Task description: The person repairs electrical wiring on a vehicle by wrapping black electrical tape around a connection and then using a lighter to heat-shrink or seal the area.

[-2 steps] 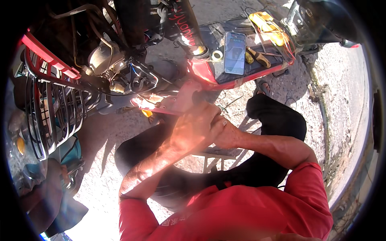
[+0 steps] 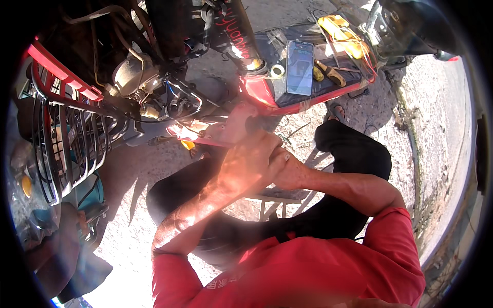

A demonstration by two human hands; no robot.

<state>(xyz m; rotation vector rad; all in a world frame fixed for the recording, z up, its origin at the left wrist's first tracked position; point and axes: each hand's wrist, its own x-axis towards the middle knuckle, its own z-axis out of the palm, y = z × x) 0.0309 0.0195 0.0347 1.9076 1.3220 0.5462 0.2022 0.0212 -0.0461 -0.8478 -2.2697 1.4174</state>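
Fingers (image 2: 280, 157) curl inward where a seated person's left hand (image 2: 251, 149) and right hand (image 2: 287, 170) meet and overlap; how far they part, and whether they grip anything, is hidden by the hands themselves. Largest of the things around them, a red-rimmed footboard (image 2: 262, 97) spreads beyond the hands as a makeshift tray, where a stray knock could send loose items over its edge. Off to the left, a metal basket (image 2: 60, 154) stands well apart from both hands. Scuffed and sunlit, a red panel (image 2: 215, 128) lies just beyond the left hand, overlapped by it in this view, though contact is not certain; uneven force could crack the panel, and a slip could scrape bare knuckles. Exposed wiring (image 2: 169, 84) beyond the panel could snag or pull loose if the panel shifts against it. Across the footboard lie a yellow device (image 2: 354, 47), a phone (image 2: 300, 69) close enough to the rim to slide off if jolted, a yellow-handled tool (image 2: 335, 77) and, smallest, a pale tape roll (image 2: 272, 71).
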